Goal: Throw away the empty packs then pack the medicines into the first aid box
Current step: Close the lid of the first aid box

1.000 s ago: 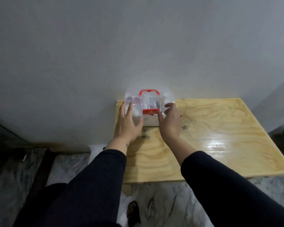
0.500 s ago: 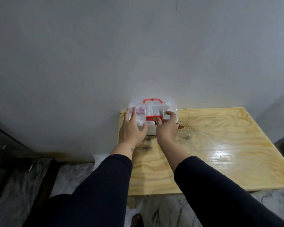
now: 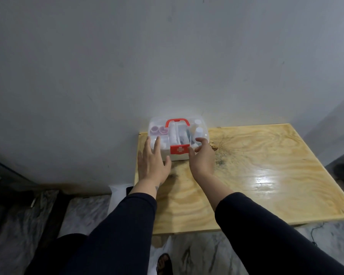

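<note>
With the closed first aid box (image 3: 178, 137) at the table's (image 3: 266, 175) far left corner, both open hands, left hand (image 3: 152, 161) and right hand (image 3: 203, 157), should press evenly beside its red latch (image 3: 179, 149)

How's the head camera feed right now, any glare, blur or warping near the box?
Head view: bright glare patch on the table right of the hands; first aid box dim but readable; left hand slightly motion-blurred, right hand sharper; wide-angle lens bows the table edges.
</note>
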A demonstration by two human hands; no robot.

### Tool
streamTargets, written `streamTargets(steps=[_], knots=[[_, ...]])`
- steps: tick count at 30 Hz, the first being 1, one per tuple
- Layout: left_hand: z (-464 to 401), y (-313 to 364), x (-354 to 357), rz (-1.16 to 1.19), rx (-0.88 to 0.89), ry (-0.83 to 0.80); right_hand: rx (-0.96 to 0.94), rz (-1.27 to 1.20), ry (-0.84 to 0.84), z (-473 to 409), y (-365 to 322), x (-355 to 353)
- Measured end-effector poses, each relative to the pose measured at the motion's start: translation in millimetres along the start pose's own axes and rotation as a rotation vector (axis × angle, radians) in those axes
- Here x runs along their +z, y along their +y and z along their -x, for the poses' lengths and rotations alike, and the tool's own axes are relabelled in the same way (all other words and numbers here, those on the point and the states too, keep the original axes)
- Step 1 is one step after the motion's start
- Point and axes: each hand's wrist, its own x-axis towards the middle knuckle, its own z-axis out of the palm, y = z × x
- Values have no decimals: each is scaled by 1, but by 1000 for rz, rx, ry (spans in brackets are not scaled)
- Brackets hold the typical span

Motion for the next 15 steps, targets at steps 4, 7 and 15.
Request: streamTargets(steps=[4,7,15], knots=[[-11,4,-5,-121,128,93,-289,426,63,-15,0,-4],[-26,7,-11,-141,214,37,-500,616,-114,-30,0,-6],[-60,4,4,-301,255,-34,-625,808,-203,-59,15,9]])
